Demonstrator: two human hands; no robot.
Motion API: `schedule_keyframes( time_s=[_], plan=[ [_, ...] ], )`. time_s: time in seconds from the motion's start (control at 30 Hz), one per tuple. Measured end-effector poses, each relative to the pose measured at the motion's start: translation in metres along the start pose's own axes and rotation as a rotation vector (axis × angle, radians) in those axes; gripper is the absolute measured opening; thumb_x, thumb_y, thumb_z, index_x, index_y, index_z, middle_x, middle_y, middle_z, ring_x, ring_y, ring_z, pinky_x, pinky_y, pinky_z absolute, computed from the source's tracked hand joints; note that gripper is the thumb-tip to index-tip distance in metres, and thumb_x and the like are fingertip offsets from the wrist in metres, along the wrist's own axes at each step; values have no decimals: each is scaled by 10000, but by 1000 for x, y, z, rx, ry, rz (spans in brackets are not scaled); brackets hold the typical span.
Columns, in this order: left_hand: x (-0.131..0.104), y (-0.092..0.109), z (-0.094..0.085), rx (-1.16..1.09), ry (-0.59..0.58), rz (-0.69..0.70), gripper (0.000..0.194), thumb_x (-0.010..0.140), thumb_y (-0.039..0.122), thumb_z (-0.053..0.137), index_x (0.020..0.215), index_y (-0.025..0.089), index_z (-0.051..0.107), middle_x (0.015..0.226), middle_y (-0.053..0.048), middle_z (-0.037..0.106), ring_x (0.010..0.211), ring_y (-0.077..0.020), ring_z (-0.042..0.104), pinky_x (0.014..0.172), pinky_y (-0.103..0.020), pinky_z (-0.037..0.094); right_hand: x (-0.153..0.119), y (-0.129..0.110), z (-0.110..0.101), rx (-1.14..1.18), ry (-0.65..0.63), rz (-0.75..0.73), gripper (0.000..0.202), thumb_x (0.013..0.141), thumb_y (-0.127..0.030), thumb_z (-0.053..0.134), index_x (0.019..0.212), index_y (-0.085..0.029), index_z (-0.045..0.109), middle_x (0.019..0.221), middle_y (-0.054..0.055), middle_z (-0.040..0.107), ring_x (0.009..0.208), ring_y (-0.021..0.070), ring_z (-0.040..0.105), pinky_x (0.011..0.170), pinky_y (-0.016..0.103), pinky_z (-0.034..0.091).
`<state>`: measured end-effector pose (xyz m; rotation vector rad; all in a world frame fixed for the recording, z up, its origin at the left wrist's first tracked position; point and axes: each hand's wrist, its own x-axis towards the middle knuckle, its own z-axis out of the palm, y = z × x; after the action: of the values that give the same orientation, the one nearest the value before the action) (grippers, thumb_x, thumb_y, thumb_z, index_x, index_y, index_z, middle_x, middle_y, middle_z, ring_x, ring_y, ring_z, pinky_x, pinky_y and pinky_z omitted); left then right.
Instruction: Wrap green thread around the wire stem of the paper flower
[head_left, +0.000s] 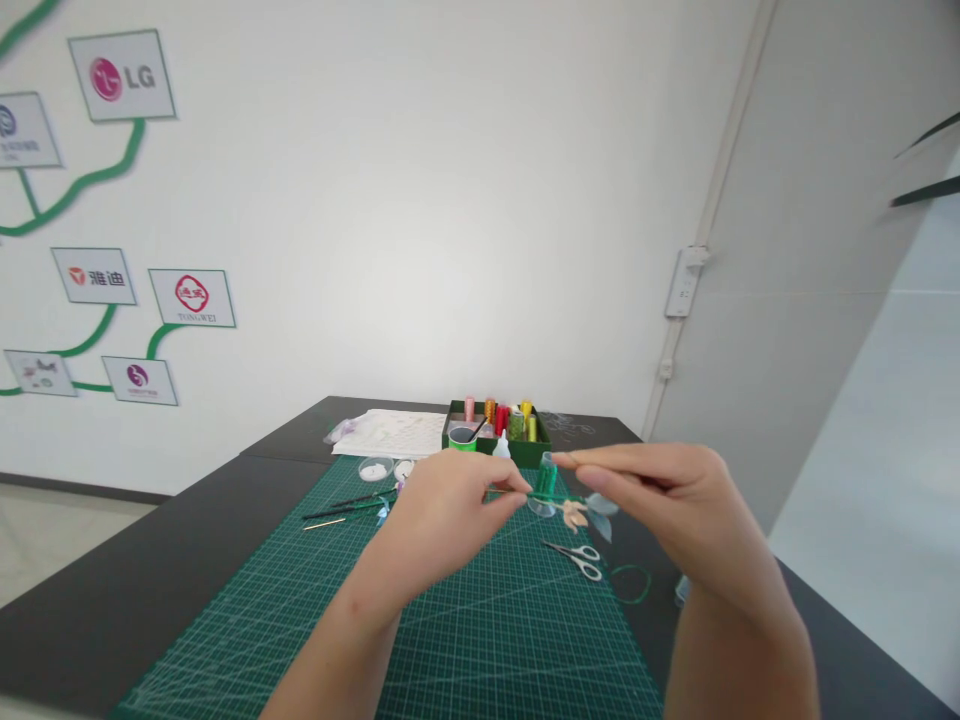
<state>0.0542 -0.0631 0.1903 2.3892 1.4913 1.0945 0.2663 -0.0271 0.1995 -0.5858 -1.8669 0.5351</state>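
My left hand [469, 505] is closed in a pinch on the thin stem of a small artificial flower [575, 515], held above the mat. The stem points right, with peach petals and pale blue-grey leaves [600, 514] near its tip. My right hand [667, 495] is just right of it, thumb and fingers pressed together; whatever lies between them is too fine to make out. Behind the stem, between the hands, stands a spool of green thread [547, 475]. White-handled scissors [579, 557] lie on the mat below the flower.
A green cutting mat [480, 620] covers part of the black table [187, 530]. At the back are a box of coloured thread spools [536, 452], a glue bottle [502, 445], a green cup [462, 440] and white sheets [394, 433]. Dark sticks [345, 503] and small dishes [375, 469] lie left; a green thread loop [634, 585] lies right.
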Motion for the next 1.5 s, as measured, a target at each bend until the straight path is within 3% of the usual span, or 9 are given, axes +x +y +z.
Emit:
schedule_keyframes(
  time_s=[0.27,0.4,0.6,0.67,0.77,0.87,1.0,1.2,1.5],
  plan=[
    [-13,8,-8,-23,-3,109,138,867,189,669,851,267,781,737,42,752,569,-106,578,586,-253,395,25,35,6,145,76,133,222,773,-381,774,891,-208,849,603,49,717,662,230,687,523,298,522],
    [-16,8,-12,-87,106,116,113,892,245,674,860,259,781,738,27,747,580,-112,574,582,-257,414,32,44,14,169,-37,189,254,764,-419,772,889,-211,849,706,65,757,711,226,691,539,285,508],
    [-13,0,-16,-118,252,151,221,933,317,640,1099,333,785,747,1,731,589,-126,566,584,-277,432,33,47,22,275,-207,319,280,751,-476,803,879,-230,847,814,73,781,654,180,643,532,259,462],
    [-13,-2,-18,-97,203,177,218,944,301,624,1074,339,795,702,6,706,610,-129,581,603,-273,436,34,49,22,313,-201,326,303,744,-486,811,863,-209,842,640,37,702,543,131,539,472,234,380],
    [-15,-7,-22,27,78,181,241,948,257,596,1057,326,800,776,-5,741,688,-146,640,628,-267,442,36,55,18,448,-152,338,353,743,-508,811,846,-171,818,435,-63,407,428,66,271,413,216,199],
    [-17,-15,-22,193,12,145,261,919,216,582,989,320,812,833,-15,766,721,-170,671,625,-269,430,36,60,7,604,-124,354,379,715,-526,825,751,-154,765,452,-115,206,431,50,123,413,222,114],
    [-16,-32,-22,266,79,25,268,857,204,574,767,294,810,704,-31,733,643,-186,652,573,-262,388,29,57,-13,609,-123,360,370,711,-533,818,698,-182,702,478,-122,128,429,59,72,407,240,87],
    [-12,-53,-29,285,6,-43,253,768,230,574,650,307,784,580,-14,681,580,-179,612,545,-243,340,19,60,-45,632,191,281,297,758,-481,794,667,-256,622,541,-98,83,470,94,2,400,282,65],
    [-1,-65,-49,337,-285,-295,278,758,176,570,776,285,825,813,4,788,724,-174,662,586,-253,342,17,106,-88,1038,696,156,91,870,-156,629,780,-167,626,492,-127,138,414,79,34,324,171,200]
  ],
)
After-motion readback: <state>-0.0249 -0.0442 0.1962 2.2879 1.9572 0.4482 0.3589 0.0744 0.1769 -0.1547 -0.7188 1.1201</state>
